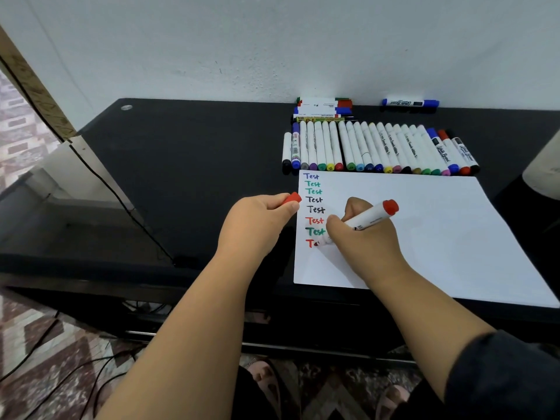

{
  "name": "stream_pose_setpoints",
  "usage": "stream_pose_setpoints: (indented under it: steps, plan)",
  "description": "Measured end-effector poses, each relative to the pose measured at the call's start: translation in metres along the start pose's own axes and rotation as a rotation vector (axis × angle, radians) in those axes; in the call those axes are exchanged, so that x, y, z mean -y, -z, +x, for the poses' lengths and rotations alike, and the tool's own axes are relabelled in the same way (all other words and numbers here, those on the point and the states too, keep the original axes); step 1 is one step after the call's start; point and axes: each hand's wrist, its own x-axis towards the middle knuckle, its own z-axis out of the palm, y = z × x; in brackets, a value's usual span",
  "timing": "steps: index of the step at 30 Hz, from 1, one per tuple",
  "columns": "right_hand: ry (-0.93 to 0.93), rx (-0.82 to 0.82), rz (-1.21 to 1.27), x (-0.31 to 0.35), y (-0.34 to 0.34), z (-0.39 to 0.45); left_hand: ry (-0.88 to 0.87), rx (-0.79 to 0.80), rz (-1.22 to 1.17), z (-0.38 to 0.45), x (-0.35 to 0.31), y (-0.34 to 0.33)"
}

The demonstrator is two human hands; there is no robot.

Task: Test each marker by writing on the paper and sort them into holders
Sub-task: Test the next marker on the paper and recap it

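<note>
1. The paper (409, 231) has seven "Test" words on it, and an eighth is just begun.
2. The right hand (363, 237) grips a red marker (368, 219), tip on the paper.
3. The left hand (257, 222) pinches its red cap (292, 197).
4. A long row of markers (378, 150) lies behind the paper. I see no holders, so I think sorting remains.

One paper sheet (424, 231) bearing seven finished "Test" words. Roughly twenty-six markers in the row (381, 150), exact count unsure. One loose blue marker (410, 102).
</note>
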Motion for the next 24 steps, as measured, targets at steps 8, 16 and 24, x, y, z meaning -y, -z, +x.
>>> stream_pose_setpoints:
  steps: [8,16,24]
  plan:
    - [-0.003,0.004,-0.006,-0.0001,0.0001,-0.0013,0.000,0.004,0.016,-0.0001,-0.0015,0.0009]
    - [0.001,0.011,0.004,0.0019,0.0011,-0.0035,-0.014,0.008,0.023,-0.0014,-0.0009,0.0023]
    - [-0.014,-0.054,0.008,0.0023,0.0019,-0.0043,-0.016,0.020,0.012,-0.0042,-0.0006,0.0037]
